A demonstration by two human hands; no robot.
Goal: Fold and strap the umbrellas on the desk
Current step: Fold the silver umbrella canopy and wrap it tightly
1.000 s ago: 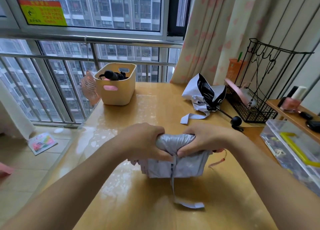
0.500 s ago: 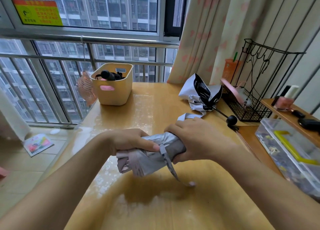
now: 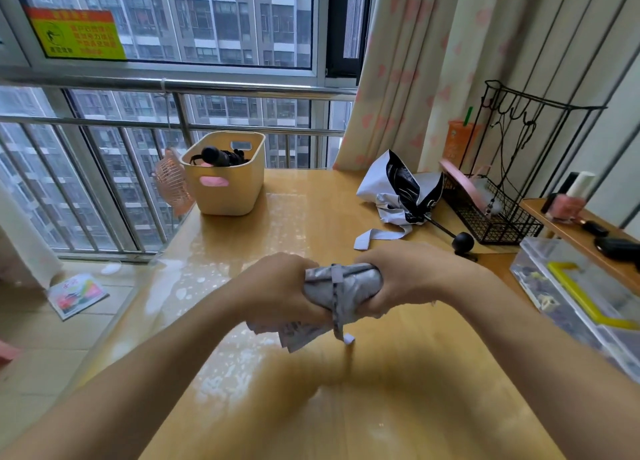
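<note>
Strap (image 3: 335,284) now seemingly circles grey umbrella (image 3: 358,281), left hand (image 3: 277,286) and right hand (image 3: 415,276) fingers gripping; white umbrella (image 3: 398,196) beyond

Railed window (image 3: 166,54), heart-print curtain (image 3: 415,78), wooden desk (image 3: 294,210)

Folded umbrella (image 3: 349,284): silver-grey; strap (image 3: 336,296) matching grey. Second umbrella (image 3: 398,192): white outside, black lining, black knob (image 3: 462,243). Bench (image 3: 398,390): honey-yellow wood, glossy. Basket (image 3: 228,201): cream, pink handle slot. Curtain (image 3: 408,78): cream with pink marks, possibly hearts. Wire rack (image 3: 491,224): black. Window sticker (image 3: 78,35): yellow, red band.
</note>
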